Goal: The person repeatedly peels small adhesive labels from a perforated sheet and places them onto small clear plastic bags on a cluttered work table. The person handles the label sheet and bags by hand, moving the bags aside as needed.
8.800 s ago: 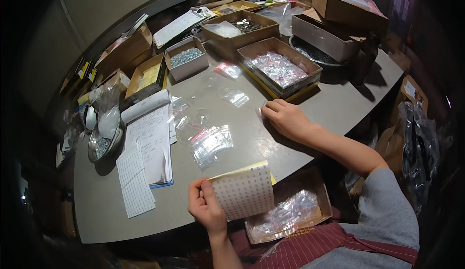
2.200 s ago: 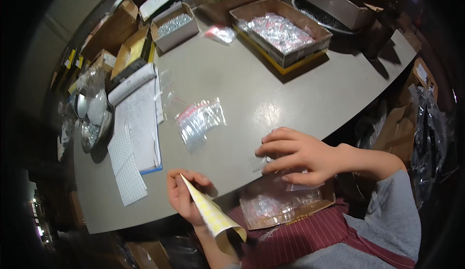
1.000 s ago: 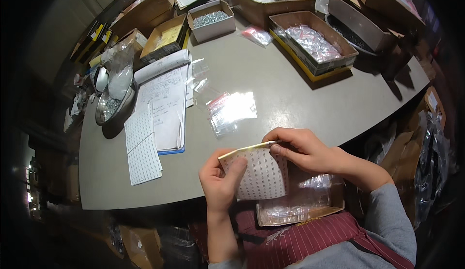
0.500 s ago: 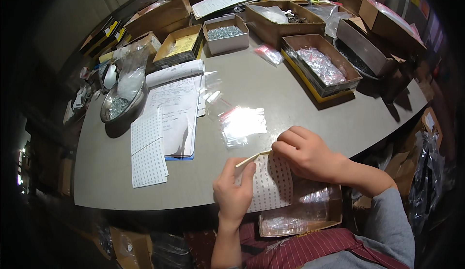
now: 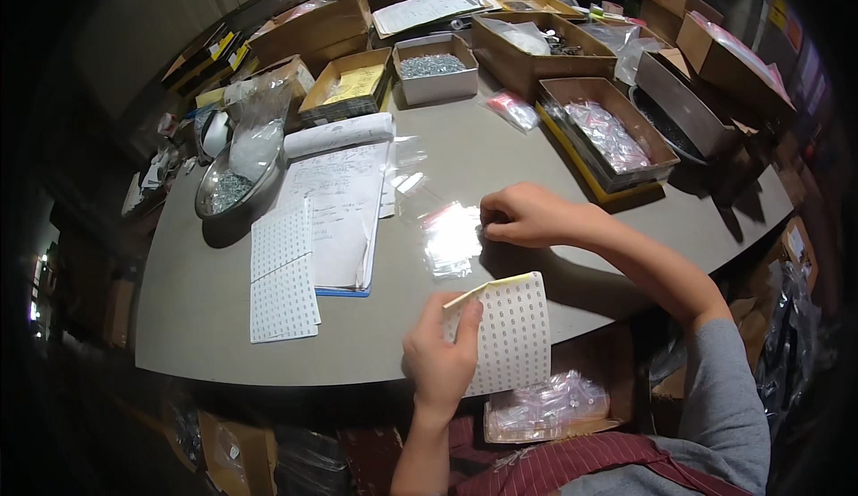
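My left hand (image 5: 440, 355) pinches a sheet of small printed stickers (image 5: 511, 335) by its left side, thumb on the front. The sheet's top edge is folded over, showing a yellowish backing. My right hand (image 5: 523, 214) is over the table with fingertips pressed together at the right edge of a pile of clear zip bags (image 5: 451, 241). Whatever is between those fingertips is too small to make out. Below the sheet, an open cardboard box (image 5: 617, 389) at my lap contains clear bags (image 5: 554, 405).
To the left lie more sticker sheets (image 5: 283, 273), partly over a clipboard with written papers (image 5: 344, 210). A metal bowl of small metal parts (image 5: 231, 190) stands beside it. Across the back are a white box of screws (image 5: 435, 80) and a box of filled bags (image 5: 608, 134).
My right hand has left the sheet's top edge and moved up and left to the zip bags. My left hand still holds the sheet, whose right part now stands free.
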The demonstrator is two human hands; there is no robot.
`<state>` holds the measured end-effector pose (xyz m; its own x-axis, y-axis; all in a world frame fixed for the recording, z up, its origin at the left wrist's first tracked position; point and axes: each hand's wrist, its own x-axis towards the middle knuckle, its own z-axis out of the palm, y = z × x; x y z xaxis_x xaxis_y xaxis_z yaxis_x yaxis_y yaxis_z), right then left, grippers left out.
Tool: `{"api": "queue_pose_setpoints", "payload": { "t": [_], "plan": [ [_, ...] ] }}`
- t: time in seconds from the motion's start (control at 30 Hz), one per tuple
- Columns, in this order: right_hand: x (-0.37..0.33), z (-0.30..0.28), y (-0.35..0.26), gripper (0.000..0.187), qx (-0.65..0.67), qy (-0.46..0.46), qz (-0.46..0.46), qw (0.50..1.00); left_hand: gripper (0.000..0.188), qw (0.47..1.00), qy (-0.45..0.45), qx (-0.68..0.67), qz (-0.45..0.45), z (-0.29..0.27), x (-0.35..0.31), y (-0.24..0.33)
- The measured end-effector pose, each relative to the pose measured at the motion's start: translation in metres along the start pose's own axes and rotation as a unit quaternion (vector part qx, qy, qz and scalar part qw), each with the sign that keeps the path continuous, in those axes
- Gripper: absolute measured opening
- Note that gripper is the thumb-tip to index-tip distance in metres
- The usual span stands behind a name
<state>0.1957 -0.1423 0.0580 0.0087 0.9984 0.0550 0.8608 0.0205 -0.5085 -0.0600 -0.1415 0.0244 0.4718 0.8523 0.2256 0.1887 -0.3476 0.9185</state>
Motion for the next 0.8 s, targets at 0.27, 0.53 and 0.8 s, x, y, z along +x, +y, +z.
{"api": "queue_pose_setpoints", "payload": {
  "t": [0.27, 0.53, 0.8],
  "plan": [
    [0.003, -0.014, 0.016, 0.023, -0.213, 0.033, 0.025, 0.976, 0.016, 0.998, 0.012, -0.023, 0.053, 0.002, -0.002, -0.007],
    [0.021, 0.004, 0.004, 0.02, 0.031, -0.017, -0.039, 0.999, 0.016, 0.997, 0.015, -0.042, 0.069, 0.0, -0.001, -0.009],
    [0.011, 0.022, 0.03, 0.019, -0.186, 0.126, -0.026, 0.974, 0.016, 0.996, 0.009, -0.071, 0.045, -0.002, -0.004, -0.008]
  ]
}}
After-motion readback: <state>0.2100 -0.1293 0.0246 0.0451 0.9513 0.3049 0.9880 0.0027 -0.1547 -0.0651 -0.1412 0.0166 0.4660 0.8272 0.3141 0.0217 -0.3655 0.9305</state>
